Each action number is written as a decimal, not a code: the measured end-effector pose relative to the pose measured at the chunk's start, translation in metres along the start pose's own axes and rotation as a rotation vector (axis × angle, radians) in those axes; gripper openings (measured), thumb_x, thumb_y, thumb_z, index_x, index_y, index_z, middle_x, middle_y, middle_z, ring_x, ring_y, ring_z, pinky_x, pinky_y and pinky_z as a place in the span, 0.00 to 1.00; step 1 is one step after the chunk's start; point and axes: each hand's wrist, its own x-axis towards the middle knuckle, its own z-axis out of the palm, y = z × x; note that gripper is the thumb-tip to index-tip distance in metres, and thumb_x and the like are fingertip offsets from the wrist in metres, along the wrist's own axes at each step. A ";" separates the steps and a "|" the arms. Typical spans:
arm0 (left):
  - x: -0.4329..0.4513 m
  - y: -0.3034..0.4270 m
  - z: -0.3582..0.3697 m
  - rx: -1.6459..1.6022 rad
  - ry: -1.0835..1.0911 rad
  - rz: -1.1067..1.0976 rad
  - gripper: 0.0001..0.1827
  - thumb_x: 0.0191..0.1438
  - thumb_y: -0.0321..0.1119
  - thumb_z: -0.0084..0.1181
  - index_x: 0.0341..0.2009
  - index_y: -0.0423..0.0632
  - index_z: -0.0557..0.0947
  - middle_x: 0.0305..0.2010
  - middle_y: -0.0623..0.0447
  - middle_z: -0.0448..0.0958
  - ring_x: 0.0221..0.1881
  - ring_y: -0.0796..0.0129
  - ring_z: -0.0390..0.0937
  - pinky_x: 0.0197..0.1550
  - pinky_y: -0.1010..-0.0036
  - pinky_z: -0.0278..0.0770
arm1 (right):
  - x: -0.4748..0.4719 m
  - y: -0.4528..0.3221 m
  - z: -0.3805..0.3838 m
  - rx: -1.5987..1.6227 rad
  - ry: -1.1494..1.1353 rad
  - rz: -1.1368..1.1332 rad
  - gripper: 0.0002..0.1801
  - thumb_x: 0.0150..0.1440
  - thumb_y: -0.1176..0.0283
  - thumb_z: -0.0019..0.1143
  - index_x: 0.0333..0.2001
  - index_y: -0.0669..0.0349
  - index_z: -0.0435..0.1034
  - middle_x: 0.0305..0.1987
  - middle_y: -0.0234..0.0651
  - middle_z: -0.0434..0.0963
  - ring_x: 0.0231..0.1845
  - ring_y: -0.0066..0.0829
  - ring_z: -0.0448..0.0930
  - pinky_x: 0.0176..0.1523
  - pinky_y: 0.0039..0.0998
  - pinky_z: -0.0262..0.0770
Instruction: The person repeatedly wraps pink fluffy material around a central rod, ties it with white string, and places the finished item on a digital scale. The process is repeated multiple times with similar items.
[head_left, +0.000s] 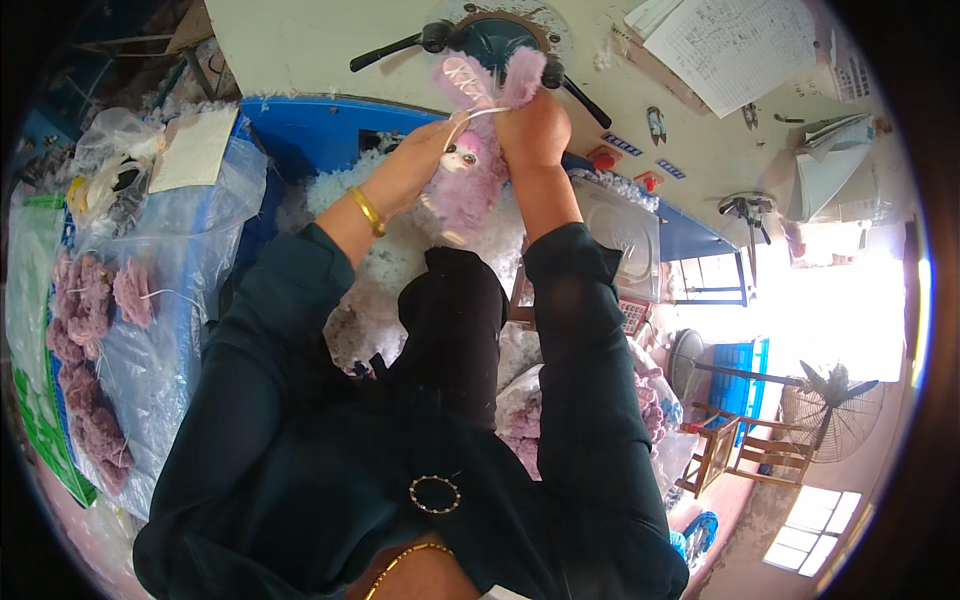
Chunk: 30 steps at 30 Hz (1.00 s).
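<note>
A fluffy mauve plush doll (469, 191) with a small painted face hangs upright between my hands, in front of a stuffing machine's nozzle plate (495, 45). Its long ears stand up, one pink-lined with white criss-cross lacing (463, 81). My left hand (420, 161) grips the doll's side near the face. Behind the ears and head, my right hand (534, 129) is closed on the doll's other side; its fingertips are hidden. A white cord (480, 114) loops across the top of the head between both hands. White fibre stuffing (352, 202) lies below.
Mauve plush pieces (86, 300) lie on clear plastic sheeting (161, 360) at left. Black handles (386, 52) flank the nozzle. Right along the machine are thread snips (656, 125), red buttons (604, 157) and papers (731, 45). A clear plastic bin (619, 232) stands below; a fan (831, 409) is farther right.
</note>
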 end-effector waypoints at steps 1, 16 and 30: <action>0.007 -0.010 0.000 -0.047 0.027 0.045 0.25 0.60 0.54 0.47 0.48 0.45 0.77 0.43 0.59 0.74 0.41 0.78 0.67 0.45 0.79 0.67 | -0.006 0.003 0.002 -0.025 0.026 0.004 0.17 0.53 0.57 0.53 0.26 0.60 0.74 0.26 0.50 0.77 0.31 0.51 0.79 0.35 0.45 0.75; -0.057 -0.012 0.004 1.124 0.087 0.786 0.19 0.48 0.37 0.59 0.42 0.41 0.73 0.36 0.45 0.75 0.37 0.51 0.73 0.39 0.66 0.69 | -0.078 -0.011 -0.046 0.958 -0.284 -0.009 0.11 0.46 0.73 0.63 0.31 0.65 0.70 0.27 0.29 0.73 0.27 0.19 0.71 0.30 0.24 0.69; -0.058 -0.015 0.029 1.047 0.284 0.716 0.24 0.34 0.37 0.71 0.33 0.43 0.71 0.30 0.42 0.73 0.34 0.46 0.72 0.34 0.59 0.69 | -0.020 0.012 0.021 0.411 0.074 0.291 0.16 0.48 0.60 0.53 0.35 0.60 0.74 0.31 0.50 0.78 0.36 0.53 0.78 0.39 0.43 0.73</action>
